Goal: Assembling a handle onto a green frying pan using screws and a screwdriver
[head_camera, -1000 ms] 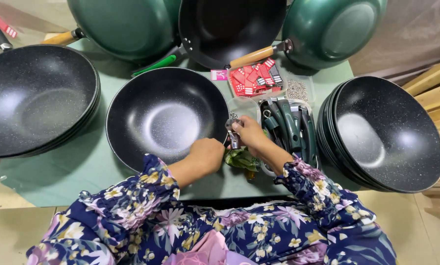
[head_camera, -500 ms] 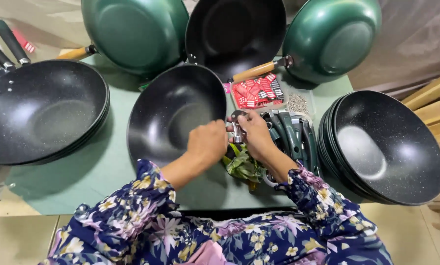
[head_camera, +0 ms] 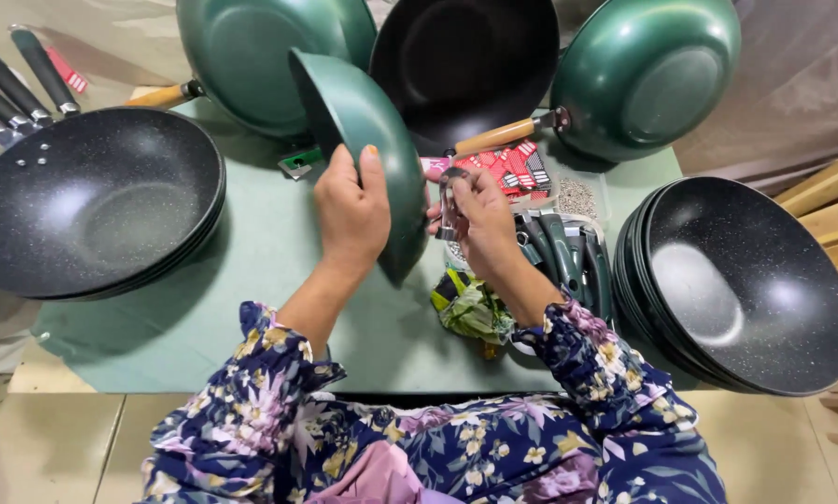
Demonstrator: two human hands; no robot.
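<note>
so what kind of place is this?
Likely a small cookware assembly bench: stacked handle-less black pans, a bundle of loose green handles, and the left hand tilting a green pan on edge.

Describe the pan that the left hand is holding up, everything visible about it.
The pan is a deep, round wok shape tipped up on its edge, so only its glossy dark green outer side faces the camera; the inside is hidden. It looks like coated metal. No handle shows on it. The left hand clasps its near rim, fingers over the edge. The right hand is close beside its lower right edge, holding a small metal piece. Its lower edge hangs just over the green table.
</note>
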